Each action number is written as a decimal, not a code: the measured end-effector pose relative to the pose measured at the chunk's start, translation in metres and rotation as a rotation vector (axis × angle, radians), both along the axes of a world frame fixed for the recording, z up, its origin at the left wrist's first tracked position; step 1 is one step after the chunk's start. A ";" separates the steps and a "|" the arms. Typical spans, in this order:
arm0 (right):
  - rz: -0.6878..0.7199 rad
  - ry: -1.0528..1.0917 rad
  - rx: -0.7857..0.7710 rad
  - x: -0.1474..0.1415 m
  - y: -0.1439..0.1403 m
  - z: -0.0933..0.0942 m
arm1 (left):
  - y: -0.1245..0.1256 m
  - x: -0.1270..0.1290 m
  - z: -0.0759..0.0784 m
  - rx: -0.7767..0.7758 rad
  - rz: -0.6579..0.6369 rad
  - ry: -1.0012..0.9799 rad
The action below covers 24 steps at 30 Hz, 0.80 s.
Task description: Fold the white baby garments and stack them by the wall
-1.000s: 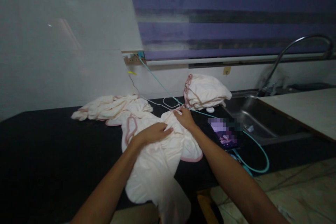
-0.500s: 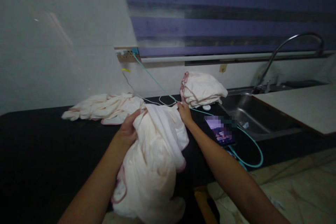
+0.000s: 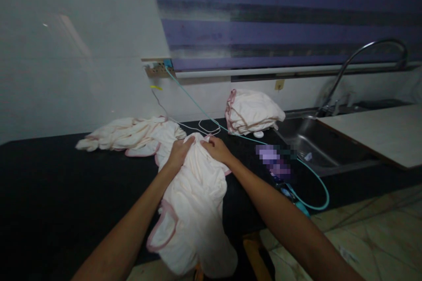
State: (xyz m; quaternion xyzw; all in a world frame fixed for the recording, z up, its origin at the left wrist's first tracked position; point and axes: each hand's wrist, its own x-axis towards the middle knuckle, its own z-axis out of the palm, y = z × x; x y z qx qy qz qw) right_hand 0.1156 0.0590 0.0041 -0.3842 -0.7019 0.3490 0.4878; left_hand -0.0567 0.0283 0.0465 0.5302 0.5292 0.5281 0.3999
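A white cloth with pink edging [image 3: 201, 193] hangs in loose folds over the front edge of the black counter. Its upper end is gripped by my left hand [image 3: 180, 153] and my right hand [image 3: 217, 149], a short gap apart. Both hands have their fingers closed on the fabric. One pink-bordered corner curls out at the lower left. Behind my left hand lies a crumpled heap of similar cloth [image 3: 132, 134], which the held cloth meets or overlaps. Farther back, beyond my right hand, sits a folded stack of the same white cloth [image 3: 255, 109].
A phone [image 3: 273, 162] with a teal cable [image 3: 325, 184] lies right of my right arm. The cable runs to a wall socket [image 3: 158, 68]. A steel sink [image 3: 313, 145] with a tall faucet [image 3: 343, 70] and a white board [image 3: 376, 131] is at the right.
My hands have come closer together and a little toward the middle, still gripping the cloth. The cloth has spread out and hangs straighter, with its pink-edged corner now showing at the left.
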 end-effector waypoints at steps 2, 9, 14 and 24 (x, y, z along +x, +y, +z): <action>-0.007 -0.030 0.023 -0.002 -0.002 0.000 | 0.003 0.003 0.001 0.028 0.032 0.042; -0.053 -0.058 -0.031 -0.006 0.002 0.000 | 0.000 0.014 0.004 -0.055 -0.080 -0.047; -0.147 -0.032 -0.003 -0.003 0.005 0.000 | -0.002 0.010 -0.002 -0.019 -0.154 -0.152; -0.153 -0.037 0.009 0.000 0.006 -0.001 | -0.002 0.010 0.001 -0.002 -0.123 -0.081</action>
